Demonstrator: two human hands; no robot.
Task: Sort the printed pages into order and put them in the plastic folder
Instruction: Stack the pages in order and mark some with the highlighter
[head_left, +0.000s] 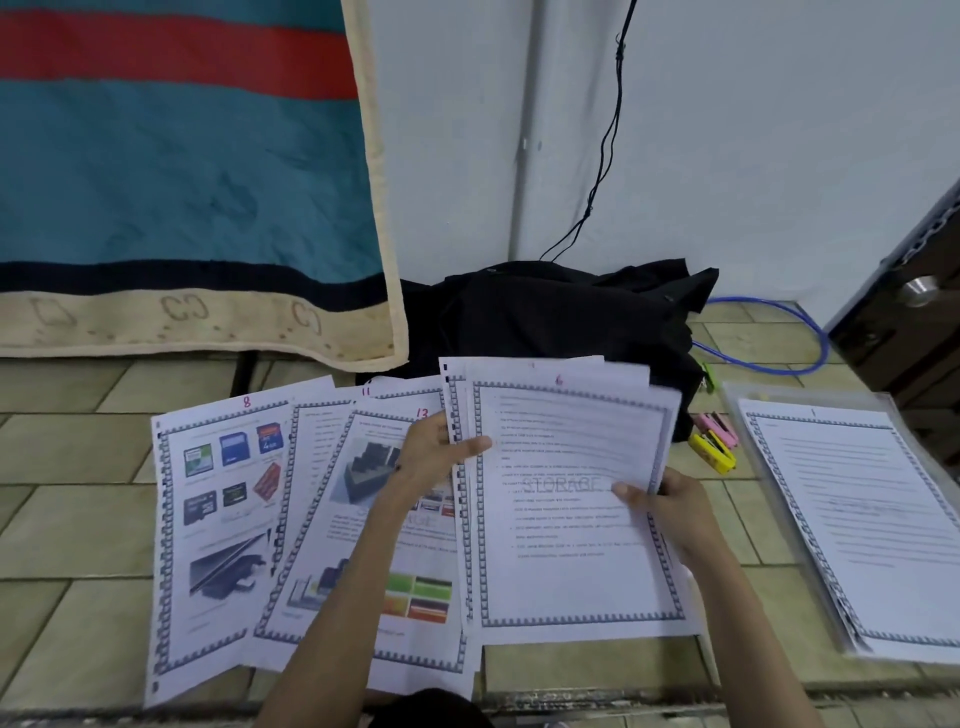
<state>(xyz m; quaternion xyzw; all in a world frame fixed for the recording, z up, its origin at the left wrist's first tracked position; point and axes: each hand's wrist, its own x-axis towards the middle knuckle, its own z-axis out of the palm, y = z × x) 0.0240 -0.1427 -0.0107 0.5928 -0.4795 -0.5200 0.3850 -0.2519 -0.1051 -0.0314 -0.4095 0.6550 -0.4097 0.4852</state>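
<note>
I hold a fanned stack of printed pages (566, 519) over the tiled floor; its top sheet bears a handwritten 6. My left hand (431, 452) grips the stack's left edge, thumb on top. My right hand (670, 501) pinches the sheets at the right edge. Page 8 (213, 519), page 11 (317, 441) and page 13 (374, 519) lie spread on the floor to the left. At the right lies the clear plastic folder (737, 395) with page 1 (862, 514) on it.
A black bag (561, 317) sits on the floor behind the pages, with a black cable rising up the wall. A yellow stapler (714, 452) and a pink one (717, 423) lie between stack and folder. A striped blanket (182, 171) hangs at left; a dark door (909, 322) stands at right.
</note>
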